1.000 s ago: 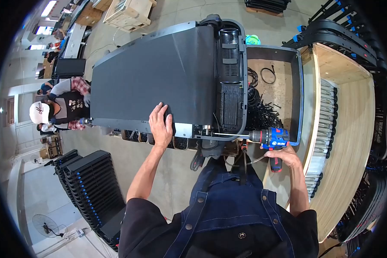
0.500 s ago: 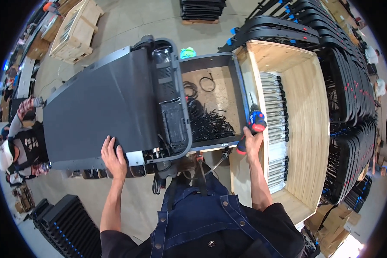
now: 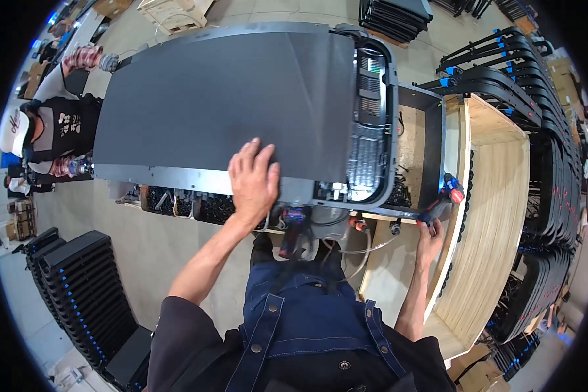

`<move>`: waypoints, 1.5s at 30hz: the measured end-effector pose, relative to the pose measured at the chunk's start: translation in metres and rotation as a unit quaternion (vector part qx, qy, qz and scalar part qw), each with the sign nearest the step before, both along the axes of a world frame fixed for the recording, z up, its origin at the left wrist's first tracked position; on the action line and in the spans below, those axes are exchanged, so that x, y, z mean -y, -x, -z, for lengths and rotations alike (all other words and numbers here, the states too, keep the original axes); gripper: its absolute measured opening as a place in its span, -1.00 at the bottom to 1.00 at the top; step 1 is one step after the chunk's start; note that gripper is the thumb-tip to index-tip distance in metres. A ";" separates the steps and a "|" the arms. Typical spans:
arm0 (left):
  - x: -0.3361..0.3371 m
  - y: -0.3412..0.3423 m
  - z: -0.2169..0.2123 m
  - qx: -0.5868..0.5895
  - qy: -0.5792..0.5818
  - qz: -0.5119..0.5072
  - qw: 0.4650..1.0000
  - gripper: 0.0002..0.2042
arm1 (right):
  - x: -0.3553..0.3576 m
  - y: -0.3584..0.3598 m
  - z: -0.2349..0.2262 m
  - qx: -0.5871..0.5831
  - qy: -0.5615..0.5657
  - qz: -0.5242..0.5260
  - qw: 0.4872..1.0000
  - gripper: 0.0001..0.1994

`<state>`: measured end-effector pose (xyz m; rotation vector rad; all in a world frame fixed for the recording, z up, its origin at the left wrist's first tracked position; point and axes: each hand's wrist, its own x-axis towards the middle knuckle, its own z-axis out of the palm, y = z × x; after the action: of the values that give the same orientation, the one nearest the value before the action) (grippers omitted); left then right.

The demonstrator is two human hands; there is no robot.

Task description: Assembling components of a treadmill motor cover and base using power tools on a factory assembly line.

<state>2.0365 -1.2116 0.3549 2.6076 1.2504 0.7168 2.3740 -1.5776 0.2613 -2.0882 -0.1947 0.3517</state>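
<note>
From where I operate, the biggest thing is a long deck (image 3: 228, 104) with a dark belt surface. It hides most of what carries it, so I go by its own edges. At its right end, an uncovered housing (image 3: 370, 111) leaves the ribbed parts within reach. A wooden crate (image 3: 496, 222) stands beyond that end, and a co-worker (image 3: 65, 130) is at the left edge, perhaps to get at that side. Between deck and crate sits a shallow tray (image 3: 434, 127), set close, I judge, to save reaching.

I have my left hand (image 3: 253, 183) flat beside the deck's near edge, fingers spread and gripping nothing, seemingly to steady it. My right hand (image 3: 430, 242) is at the tray's near right corner, fingers at the handle end of a blue-and-red drill (image 3: 449, 190); whether they grip or merely touch, I cannot tell. A second drill (image 3: 296, 225) is just below the deck's near edge, probably there for easy pickup. Smallest are the dark fasteners (image 3: 402, 193), loose in the tray, likely for quick picking.
</note>
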 end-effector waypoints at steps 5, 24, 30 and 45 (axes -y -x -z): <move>-0.029 0.045 -0.003 0.062 0.080 0.166 0.981 -0.61 | -0.055 0.119 -0.083 -0.021 -0.040 -0.021 0.999 -0.55; -0.191 0.279 -0.006 0.044 0.005 0.056 0.997 -0.77 | -0.328 0.343 0.106 0.117 0.397 -0.371 0.831 -0.62; -0.191 0.241 0.004 0.101 0.025 0.079 0.991 -0.77 | -0.407 0.412 0.096 0.037 0.248 -0.394 0.884 -0.62; -0.184 0.248 -0.009 0.075 0.016 0.048 0.996 -0.80 | -0.450 0.446 0.098 -0.199 -0.056 -0.467 0.860 -0.61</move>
<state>1.7887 -1.0273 0.3638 2.5161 1.0786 0.8488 1.9279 -1.1272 0.1633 -1.6189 -0.9566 1.3012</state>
